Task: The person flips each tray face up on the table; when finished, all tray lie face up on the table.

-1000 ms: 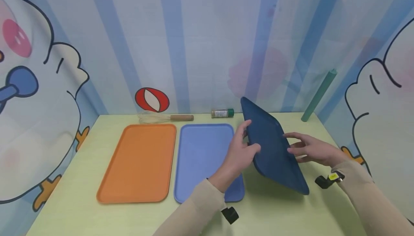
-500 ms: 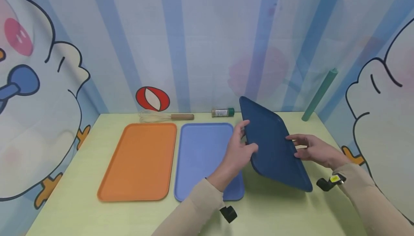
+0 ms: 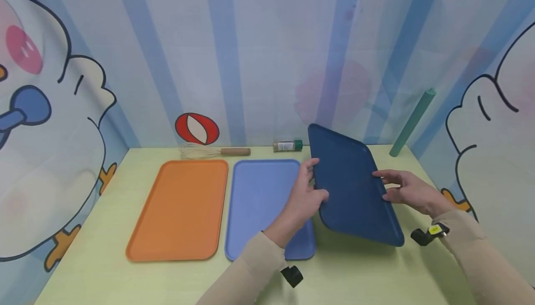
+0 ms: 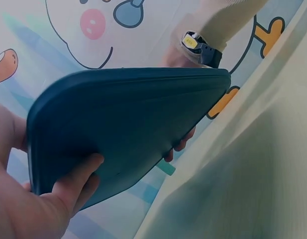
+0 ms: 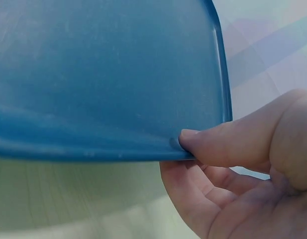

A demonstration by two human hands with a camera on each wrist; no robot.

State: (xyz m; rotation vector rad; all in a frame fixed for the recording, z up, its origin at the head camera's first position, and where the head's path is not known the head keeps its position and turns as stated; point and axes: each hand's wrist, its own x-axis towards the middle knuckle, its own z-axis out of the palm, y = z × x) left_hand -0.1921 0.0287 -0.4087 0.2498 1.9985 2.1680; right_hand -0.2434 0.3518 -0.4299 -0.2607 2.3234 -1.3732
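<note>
A dark blue tray point(image 3: 351, 184) is held tilted above the right part of the table, its left side higher than its right. My left hand point(image 3: 302, 198) grips the tray's left edge, fingers behind and underneath, with the thumb on its face. The left wrist view shows the tray's underside point(image 4: 123, 119) and my left hand point(image 4: 39, 199) on its near end. On the opposite edge, my right hand point(image 3: 414, 192) pinches the rim. In the right wrist view the right thumb point(image 5: 213, 144) presses the rim from above, fingers below.
An orange tray point(image 3: 179, 212) and a lighter blue tray point(image 3: 263, 207) lie flat on the pale table point(image 3: 100, 221). Behind them are a whisk point(image 3: 217, 152) and a green-capped spice jar point(image 3: 287, 146). A green stick-like object point(image 3: 413, 123) leans at the back right corner.
The dark blue tray has turned slightly so that more of its face shows. My left hand has shifted a little left, and my right hand has closed onto the right rim.
</note>
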